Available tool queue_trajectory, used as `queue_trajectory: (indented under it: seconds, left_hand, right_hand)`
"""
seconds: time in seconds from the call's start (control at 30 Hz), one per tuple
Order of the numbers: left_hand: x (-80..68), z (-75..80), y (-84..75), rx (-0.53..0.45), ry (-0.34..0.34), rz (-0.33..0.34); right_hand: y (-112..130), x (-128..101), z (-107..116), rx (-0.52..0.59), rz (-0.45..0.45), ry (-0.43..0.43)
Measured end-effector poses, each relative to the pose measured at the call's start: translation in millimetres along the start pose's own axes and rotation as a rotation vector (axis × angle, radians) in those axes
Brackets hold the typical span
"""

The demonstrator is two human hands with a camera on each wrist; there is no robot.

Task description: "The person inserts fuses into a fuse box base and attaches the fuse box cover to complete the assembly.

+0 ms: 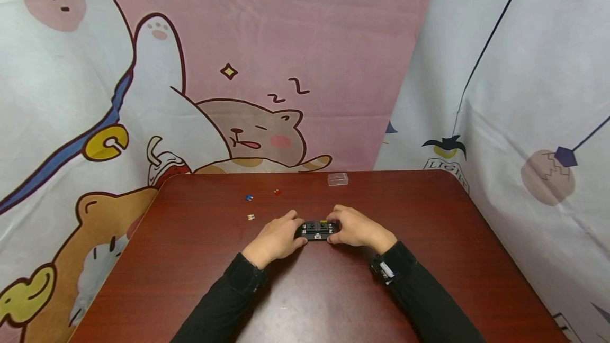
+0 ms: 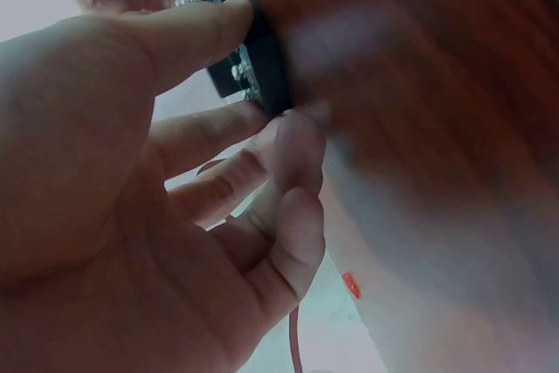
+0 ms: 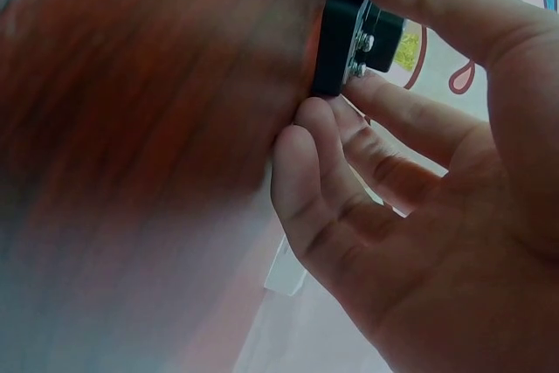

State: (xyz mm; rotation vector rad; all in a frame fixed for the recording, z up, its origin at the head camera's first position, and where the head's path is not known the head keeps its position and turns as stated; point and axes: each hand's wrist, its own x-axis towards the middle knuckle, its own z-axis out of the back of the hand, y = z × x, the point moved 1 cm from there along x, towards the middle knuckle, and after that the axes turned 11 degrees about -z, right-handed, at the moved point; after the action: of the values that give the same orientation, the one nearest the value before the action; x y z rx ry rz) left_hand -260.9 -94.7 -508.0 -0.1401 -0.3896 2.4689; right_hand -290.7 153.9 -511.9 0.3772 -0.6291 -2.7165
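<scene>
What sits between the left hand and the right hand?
In the head view, a black screw-terminal block, its ends held by the left hand and right hand.

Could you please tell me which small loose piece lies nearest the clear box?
The red piece; the blue piece and cream piece lie farther left.

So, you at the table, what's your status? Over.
Left grip and right grip: on opposite ends. Black rectangular block with silver screws: held between them. Small blue piece, small red piece, small cream piece, clear rectangular box: apart, not blocking.
</scene>
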Motion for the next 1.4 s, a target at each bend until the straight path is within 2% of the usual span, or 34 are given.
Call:
queue_trajectory:
  seconds: [0.13, 0.23, 0.4, 0.53, 0.67, 0.8, 1.03, 1.4]
  left_hand:
    - [-3.7, 6.2, 4.3, -0.014, -0.014, 0.003]
    - [-7.5, 14.2, 12.7, -0.014, -0.053, 0.034]
    - [-17.2, 32.6, 37.0, -0.008, -0.12, 0.158]
    - [-28.4, 48.1, 60.4, -0.019, -0.148, 0.254]
    - [-38.3, 58.2, 83.7, -0.028, -0.15, 0.33]
    - [-44.9, 60.5, 100.1, -0.029, -0.135, 0.386]
    - [-43.6, 53.2, 108.5, -0.038, -0.126, 0.403]
    - [-38.3, 44.5, 108.1, -0.022, -0.131, 0.42]
  right_hand:
    - [1, -1, -1, 0.002, -0.006, 0.003]
    - [2, -1, -2, 0.002, -0.011, 0.004]
    - [2, -1, -3, 0.009, -0.02, 0.004]
    - [1, 0, -3, 0.011, -0.016, 0.005]
    - [0, -1, -1, 0.007, -0.017, 0.009]
    - [0, -2, 0, 0.002, -0.025, 0.007]
    - [-1, -2, -2, 0.003, -0.022, 0.003]
    - [-1, -2, -2, -0.018, -0.008, -0.005]
